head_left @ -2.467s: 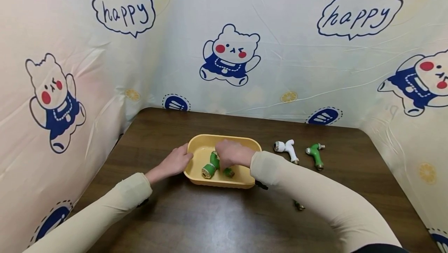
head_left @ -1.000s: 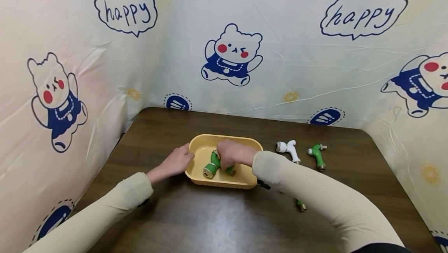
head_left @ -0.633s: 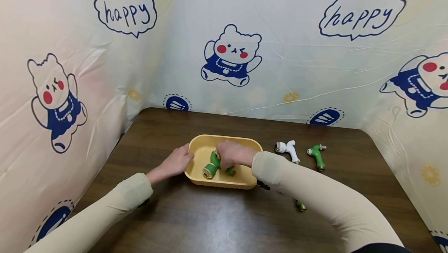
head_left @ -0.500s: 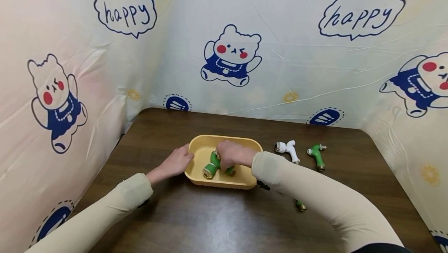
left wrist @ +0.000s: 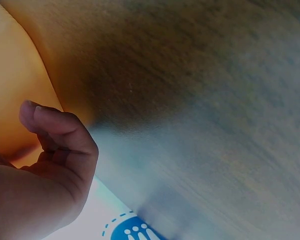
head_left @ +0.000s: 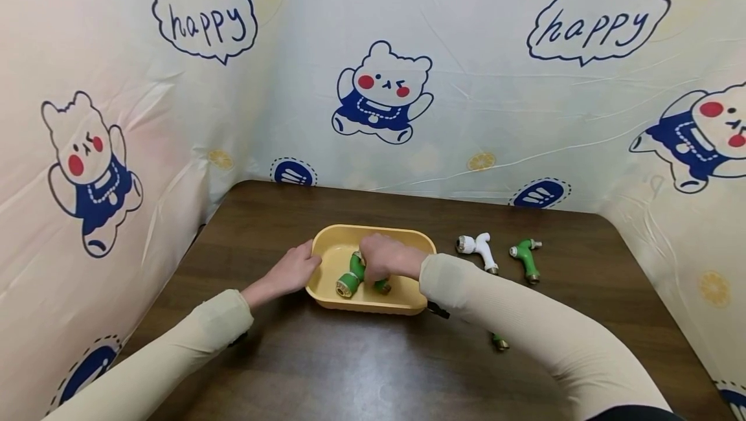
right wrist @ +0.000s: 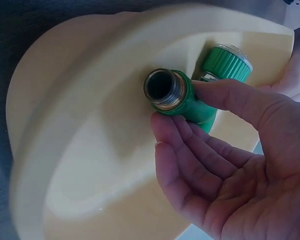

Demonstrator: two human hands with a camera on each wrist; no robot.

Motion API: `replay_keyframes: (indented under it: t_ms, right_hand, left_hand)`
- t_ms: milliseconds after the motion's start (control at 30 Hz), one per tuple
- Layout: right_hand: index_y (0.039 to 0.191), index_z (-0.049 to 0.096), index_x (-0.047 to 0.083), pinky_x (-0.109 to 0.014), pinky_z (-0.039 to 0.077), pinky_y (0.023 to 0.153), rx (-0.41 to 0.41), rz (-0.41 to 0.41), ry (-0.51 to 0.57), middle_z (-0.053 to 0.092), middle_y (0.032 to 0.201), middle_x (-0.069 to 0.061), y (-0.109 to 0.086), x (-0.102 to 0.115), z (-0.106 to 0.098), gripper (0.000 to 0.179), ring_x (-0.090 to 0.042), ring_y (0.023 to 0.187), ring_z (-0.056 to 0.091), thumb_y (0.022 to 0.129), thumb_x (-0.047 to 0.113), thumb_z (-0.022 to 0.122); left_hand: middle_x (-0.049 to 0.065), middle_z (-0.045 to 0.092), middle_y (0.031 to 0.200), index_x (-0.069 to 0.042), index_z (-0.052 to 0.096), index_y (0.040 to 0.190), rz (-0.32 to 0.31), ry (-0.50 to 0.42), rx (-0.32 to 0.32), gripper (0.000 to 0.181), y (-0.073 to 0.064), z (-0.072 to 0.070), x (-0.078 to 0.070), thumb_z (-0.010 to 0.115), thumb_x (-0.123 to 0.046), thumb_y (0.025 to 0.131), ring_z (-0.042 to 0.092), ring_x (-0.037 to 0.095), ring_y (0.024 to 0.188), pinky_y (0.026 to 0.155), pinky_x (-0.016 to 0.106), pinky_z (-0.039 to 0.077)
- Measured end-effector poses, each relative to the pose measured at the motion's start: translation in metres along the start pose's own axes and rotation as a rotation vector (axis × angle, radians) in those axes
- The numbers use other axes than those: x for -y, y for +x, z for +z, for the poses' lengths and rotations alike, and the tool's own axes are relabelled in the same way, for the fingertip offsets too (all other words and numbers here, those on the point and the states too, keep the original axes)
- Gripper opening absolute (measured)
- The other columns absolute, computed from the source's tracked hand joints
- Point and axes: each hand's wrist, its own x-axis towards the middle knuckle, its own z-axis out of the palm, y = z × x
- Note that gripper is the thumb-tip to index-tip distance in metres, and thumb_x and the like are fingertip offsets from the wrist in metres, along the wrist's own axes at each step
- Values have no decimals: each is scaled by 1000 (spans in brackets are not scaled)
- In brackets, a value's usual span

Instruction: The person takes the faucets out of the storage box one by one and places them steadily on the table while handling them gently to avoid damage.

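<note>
A yellow plastic basin (head_left: 402, 304) stands on the dark wooden table. My left hand (head_left: 291, 269) grips its left end, with the thumb over the rim; the left wrist view shows that hand (left wrist: 65, 155) curled at the basin's outer wall (left wrist: 15, 65). Inside the basin is a green faucet (head_left: 348, 284) with a ribbed end and a brass threaded outlet. My right hand (head_left: 384, 258) reaches in from above and pinches it. In the right wrist view, thumb and fingers hold the faucet (right wrist: 192, 102) just behind its threaded mouth; the ribbed end lies beyond the thumb.
On the table to the right lie a white faucet (head_left: 482, 252) and a second green faucet (head_left: 527, 260). Another green piece with a brass end (head_left: 499, 342) shows from under the right sleeve, mostly hidden. A printed cloth backdrop (head_left: 466, 123) encloses the table's back and sides.
</note>
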Motion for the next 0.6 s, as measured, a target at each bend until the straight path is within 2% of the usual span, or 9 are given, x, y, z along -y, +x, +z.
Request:
replay_keyframes:
  t_ms: [133, 333, 433, 600]
  right_hand:
    - [61, 50, 17, -25, 44, 42, -28, -36, 10, 40, 54, 5, 4, -7, 4, 33, -10, 44, 44, 73, 4, 78]
    - [57, 44, 19, -25, 37, 41, -62, -62, 2, 34, 52, 6, 1, -8, 5, 37, -10, 44, 36, 70, 2, 74]
    - [58, 43, 19, -25, 38, 43, -87, -61, -22, 35, 54, 5, -6, -4, 3, 36, -10, 46, 38, 69, 2, 73]
    - [58, 43, 18, -24, 37, 45, -114, -44, -68, 36, 53, 5, -30, 10, -11, 40, -9, 47, 37, 73, 3, 76]
  left_hand:
    - [10, 64, 83, 9, 53, 129, 1, 5, -3, 33, 0, 0, -1, 44, -9, 103, 65, 17, 65, 58, 32, 55]
    - [11, 64, 83, 10, 53, 130, 7, 1, -3, 34, 0, 0, -1, 44, -9, 103, 65, 17, 64, 58, 32, 55]
    - [11, 64, 82, 9, 53, 129, 11, -2, -2, 33, -1, 0, -1, 44, -8, 103, 65, 17, 64, 57, 32, 55]
    - [11, 64, 82, 10, 53, 129, 15, -7, -2, 33, -1, 0, -2, 44, -8, 103, 65, 17, 64, 57, 32, 55]
